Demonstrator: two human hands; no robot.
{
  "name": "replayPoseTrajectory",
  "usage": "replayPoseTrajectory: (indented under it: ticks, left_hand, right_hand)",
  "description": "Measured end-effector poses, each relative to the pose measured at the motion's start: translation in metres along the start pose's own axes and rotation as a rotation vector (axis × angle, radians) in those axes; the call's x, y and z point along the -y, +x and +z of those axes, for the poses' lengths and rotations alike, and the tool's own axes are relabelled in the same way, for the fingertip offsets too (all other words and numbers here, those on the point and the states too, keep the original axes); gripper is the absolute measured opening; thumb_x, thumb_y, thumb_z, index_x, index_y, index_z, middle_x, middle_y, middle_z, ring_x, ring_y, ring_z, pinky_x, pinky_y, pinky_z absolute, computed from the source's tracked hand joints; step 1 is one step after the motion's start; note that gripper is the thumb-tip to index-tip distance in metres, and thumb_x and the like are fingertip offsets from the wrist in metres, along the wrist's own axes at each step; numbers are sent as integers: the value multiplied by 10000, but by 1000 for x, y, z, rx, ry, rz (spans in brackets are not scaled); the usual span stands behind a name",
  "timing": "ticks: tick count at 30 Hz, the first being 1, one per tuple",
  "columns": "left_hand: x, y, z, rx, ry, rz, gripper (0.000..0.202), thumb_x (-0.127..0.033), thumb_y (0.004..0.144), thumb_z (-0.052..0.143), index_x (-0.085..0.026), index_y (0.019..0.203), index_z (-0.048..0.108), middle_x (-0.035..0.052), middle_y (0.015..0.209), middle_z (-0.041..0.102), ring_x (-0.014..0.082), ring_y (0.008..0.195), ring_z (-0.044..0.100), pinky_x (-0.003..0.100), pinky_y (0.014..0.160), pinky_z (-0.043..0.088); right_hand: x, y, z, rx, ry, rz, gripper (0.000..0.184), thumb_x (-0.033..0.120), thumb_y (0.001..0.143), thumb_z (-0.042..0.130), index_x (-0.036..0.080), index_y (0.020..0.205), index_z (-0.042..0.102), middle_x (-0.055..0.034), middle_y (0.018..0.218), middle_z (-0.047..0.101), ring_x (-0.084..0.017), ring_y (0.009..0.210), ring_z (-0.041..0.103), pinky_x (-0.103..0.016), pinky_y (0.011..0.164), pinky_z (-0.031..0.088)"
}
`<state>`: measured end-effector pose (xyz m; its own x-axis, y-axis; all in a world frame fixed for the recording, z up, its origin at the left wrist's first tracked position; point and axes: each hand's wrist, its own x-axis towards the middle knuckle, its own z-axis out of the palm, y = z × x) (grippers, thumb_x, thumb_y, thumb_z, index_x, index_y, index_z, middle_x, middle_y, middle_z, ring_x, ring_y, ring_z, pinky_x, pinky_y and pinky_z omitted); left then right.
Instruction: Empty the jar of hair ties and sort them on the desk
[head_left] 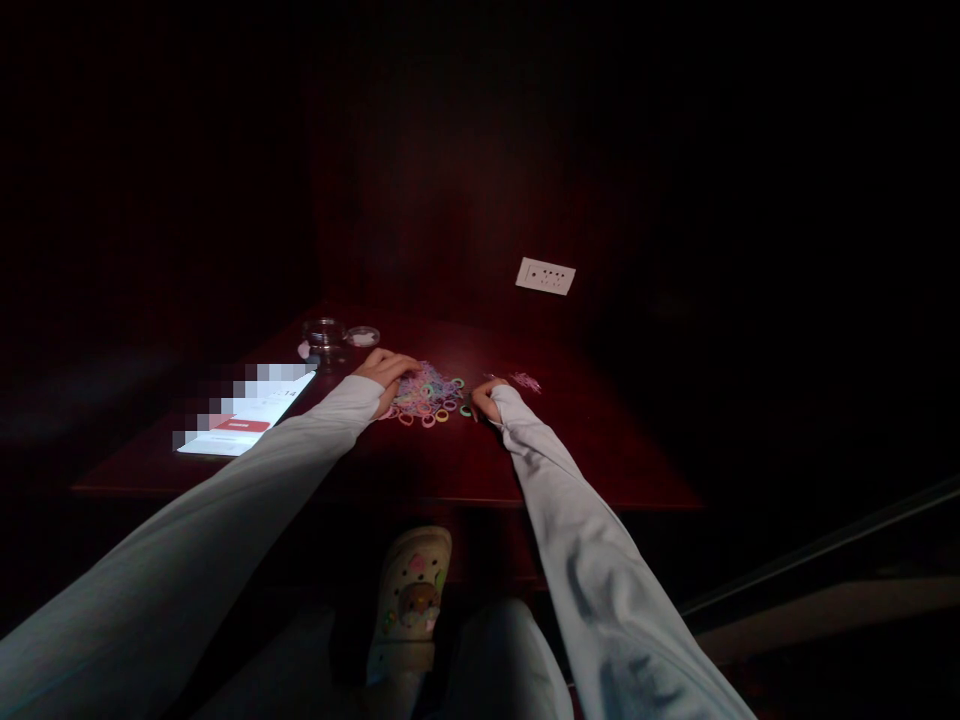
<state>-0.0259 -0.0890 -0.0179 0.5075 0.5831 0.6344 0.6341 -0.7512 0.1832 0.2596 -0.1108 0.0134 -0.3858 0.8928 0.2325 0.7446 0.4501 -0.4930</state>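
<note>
A heap of small coloured elastic rings [429, 396] lies on a dark red wooden table [465, 460]. My left hand [388, 374] rests on the heap's left side, fingers curled over the rings. My right hand [484, 398] sits at the heap's right edge with its fingers bent down to the table; what they pinch is too small to make out. A smaller pink cluster of rings [526, 381] lies just right of that hand. Both arms wear pale long sleeves.
A small glass jar [324, 338] and its round lid [363, 336] stand behind the left hand. A white paper with a red box [247, 420] lies at the table's left. A wall socket plate [545, 275] is behind. A decorated clog [409, 595] shows below the table edge.
</note>
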Motion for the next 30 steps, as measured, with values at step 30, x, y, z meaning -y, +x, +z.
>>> replayPoseTrajectory:
  ticks: [30]
  left_hand:
    - [-15,1,-10,119,19,107,244,-372,933,638,-291,1099,798,38,1306,713,245,1051,553,378,910,497]
  right_hand:
    - [22,15,40,-44,169,-331,118,226,862,710,233,780,795,-7,737,657,-174,801,581,-306,848,438]
